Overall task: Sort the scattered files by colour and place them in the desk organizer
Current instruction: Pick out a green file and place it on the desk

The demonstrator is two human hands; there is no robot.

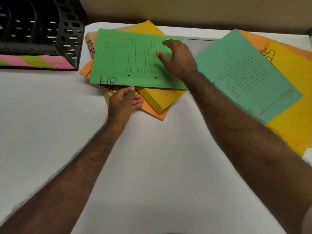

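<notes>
While my left hand [125, 100] pinches the green HR file [128, 59]'s near long edge and my right hand [177, 58] presses spread fingers on top, the desk organizer [50, 31] lies left.

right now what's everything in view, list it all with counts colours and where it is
desk organizer: one, black mesh, far left; pink and lime strips along its front
bright green file marked HR: one, on top of the left pile
teal green file: one, on top of the right pile
yellow files: three visible, two in the left pile, one in the right pile
orange files: at least two, left pile bottom, right pile bottom
tan file: one, under the HR file's far left corner
desk: white
left hand: pinches the HR file's near edge
right hand: fingers rest on the HR file's right end
</notes>
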